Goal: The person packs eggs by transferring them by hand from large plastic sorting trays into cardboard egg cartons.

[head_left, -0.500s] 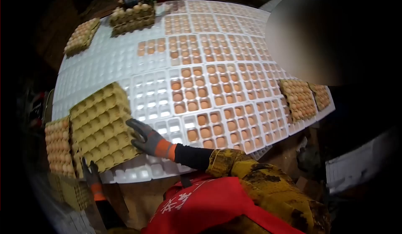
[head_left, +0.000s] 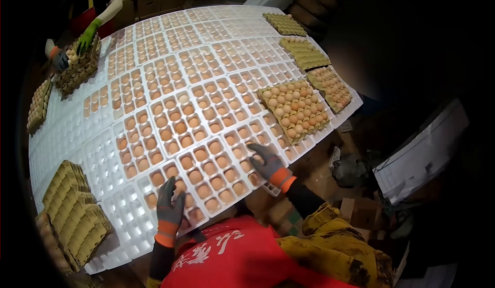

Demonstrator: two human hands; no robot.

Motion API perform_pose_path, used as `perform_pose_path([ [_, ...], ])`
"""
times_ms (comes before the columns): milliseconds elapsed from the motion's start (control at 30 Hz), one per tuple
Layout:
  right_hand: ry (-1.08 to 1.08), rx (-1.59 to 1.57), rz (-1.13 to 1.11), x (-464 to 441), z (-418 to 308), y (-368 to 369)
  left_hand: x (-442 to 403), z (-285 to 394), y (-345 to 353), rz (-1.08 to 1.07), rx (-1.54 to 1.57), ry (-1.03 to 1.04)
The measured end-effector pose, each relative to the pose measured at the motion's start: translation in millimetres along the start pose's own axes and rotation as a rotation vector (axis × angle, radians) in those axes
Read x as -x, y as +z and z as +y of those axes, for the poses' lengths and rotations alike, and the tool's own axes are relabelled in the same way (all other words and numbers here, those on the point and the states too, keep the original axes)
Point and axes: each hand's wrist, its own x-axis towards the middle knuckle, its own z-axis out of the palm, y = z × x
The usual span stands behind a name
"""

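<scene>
My left hand (head_left: 171, 204), in a grey glove with an orange cuff, hovers over or rests on the near edge of a white plastic tray (head_left: 145, 184) holding brown eggs. Its fingers are apart and grip nothing that I can see. To its right, my right hand (head_left: 265, 163) reaches over another filled section, fingers stretched toward brown eggs (head_left: 253, 178). Whether the fingertips touch them is unclear. Near the right hand lies a pulp egg tray full of eggs (head_left: 295, 107). Empty pulp trays (head_left: 72, 213) lie stacked at the left, away from both hands.
At the far left, another person's green-gloved hand (head_left: 88, 36) and grey-gloved hand (head_left: 60, 60) are at a stack of pulp trays (head_left: 77, 76). More pulp trays (head_left: 304, 52) line the right edge. Papers (head_left: 420, 151) and a dark bag (head_left: 350, 172) are beyond the table at right.
My view has turned right. Both my hands have let go of the empty pulp trays at the left and moved right, over the egg-filled plastic trays.
</scene>
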Motion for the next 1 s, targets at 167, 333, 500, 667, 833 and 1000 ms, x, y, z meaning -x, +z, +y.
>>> perform_pose_path([
  [167,0.273,0.078,0.469,-62,168,-167,-82,38,165,-0.199,0.296,-0.052],
  [333,0.488,0.450,0.455,-122,310,-253,-161,83,312,-0.320,0.592,-0.333],
  [500,-0.010,0.617,0.023,-152,393,-285,-207,112,381,-0.355,0.787,-0.587],
  [667,0.309,-0.217,0.271,-148,349,-279,-202,108,401,-0.259,0.571,-0.232],
  [833,0.452,-0.393,0.261,-127,259,-261,-166,114,325,-0.244,0.563,-0.299],
  [1000,0.317,-0.353,0.274,-78,192,-133,-107,97,178,-0.137,0.518,-0.401],
])
